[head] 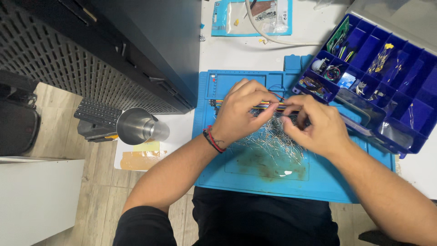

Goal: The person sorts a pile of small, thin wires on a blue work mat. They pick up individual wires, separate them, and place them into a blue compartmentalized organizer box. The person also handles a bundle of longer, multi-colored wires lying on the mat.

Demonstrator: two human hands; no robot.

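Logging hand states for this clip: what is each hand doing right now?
Left hand: closed, pinching the multicoloured ribbon wires.
Right hand: closed, pinching the same wires.

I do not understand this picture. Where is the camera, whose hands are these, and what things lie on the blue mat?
The single picture comes from a camera worn on a person's head, looking down. The left hand and right hand meet over a blue work mat and pinch a flat strip of many-coloured wires. Under the hands lies a heap of thin metal wire pieces. To the right stands an open blue compartment box with small electronic parts. A steel cup stands on the left.
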